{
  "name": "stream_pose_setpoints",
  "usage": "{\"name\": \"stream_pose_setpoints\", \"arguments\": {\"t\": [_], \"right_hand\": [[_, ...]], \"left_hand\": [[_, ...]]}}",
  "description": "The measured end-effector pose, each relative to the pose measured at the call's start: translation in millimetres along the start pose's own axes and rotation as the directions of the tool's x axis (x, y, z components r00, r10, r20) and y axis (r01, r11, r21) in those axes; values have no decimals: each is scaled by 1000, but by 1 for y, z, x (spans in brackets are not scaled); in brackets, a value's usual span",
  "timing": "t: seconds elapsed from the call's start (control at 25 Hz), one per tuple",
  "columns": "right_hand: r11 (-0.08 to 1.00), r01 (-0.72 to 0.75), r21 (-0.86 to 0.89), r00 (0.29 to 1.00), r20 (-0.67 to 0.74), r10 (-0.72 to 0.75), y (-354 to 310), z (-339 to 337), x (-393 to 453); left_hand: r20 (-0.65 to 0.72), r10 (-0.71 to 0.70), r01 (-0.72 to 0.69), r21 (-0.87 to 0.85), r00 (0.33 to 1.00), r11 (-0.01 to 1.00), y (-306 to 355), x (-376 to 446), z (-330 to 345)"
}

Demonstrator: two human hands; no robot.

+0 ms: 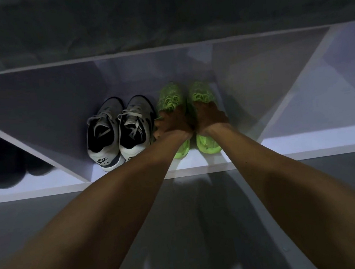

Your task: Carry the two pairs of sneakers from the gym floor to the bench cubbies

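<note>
Green sneakers (189, 116): our hands cover their middles, so we cannot tell how the fingers grip.
Dark object (3, 160) in left cubby: too dim for us to identify.
Forearms: cut off by the lower edge.
Right cubby (332, 106): cropped at the right edge.

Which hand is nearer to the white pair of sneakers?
Left. The left hand grips the green sneaker next to the white pair; the right hand grips the green sneaker farther away.
</note>
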State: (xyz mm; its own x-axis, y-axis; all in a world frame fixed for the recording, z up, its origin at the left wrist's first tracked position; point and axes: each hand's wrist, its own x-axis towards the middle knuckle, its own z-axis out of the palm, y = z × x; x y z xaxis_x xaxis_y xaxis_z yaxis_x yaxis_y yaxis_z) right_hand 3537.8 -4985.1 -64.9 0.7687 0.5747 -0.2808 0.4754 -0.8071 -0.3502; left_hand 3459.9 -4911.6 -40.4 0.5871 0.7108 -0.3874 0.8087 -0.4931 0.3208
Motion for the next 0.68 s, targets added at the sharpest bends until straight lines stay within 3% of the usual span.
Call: {"name": "stream_pose_setpoints", "arguments": {"t": [0.16, 0.24, 0.44, 0.56, 0.68], "right_hand": [[992, -106, 69, 994, 32, 104, -2, 1, -4], [996, -58, 61, 998, 27, 57, -9, -3, -11], [991, 44, -130, 991, 129, -28, -32, -42, -69], [967, 88, -239, 990, 131, -58, -46, -70, -112], [929, 150, -339, 978, 190, -89, -71, -104, -155]], "left_hand": [[-10, 32, -32, 11, 999, 999, -3, -10, -2], [-28, 63, -61, 53, 998, 997, -5, -22, -8], [41, 90, -97, 266, 995, 959, -28, -64, -26], [-11, 222, -199, 400, 975, 895, -47, -101, -58], [77, 315, -316, 445, 946, 838, -62, -137, -104]]}}
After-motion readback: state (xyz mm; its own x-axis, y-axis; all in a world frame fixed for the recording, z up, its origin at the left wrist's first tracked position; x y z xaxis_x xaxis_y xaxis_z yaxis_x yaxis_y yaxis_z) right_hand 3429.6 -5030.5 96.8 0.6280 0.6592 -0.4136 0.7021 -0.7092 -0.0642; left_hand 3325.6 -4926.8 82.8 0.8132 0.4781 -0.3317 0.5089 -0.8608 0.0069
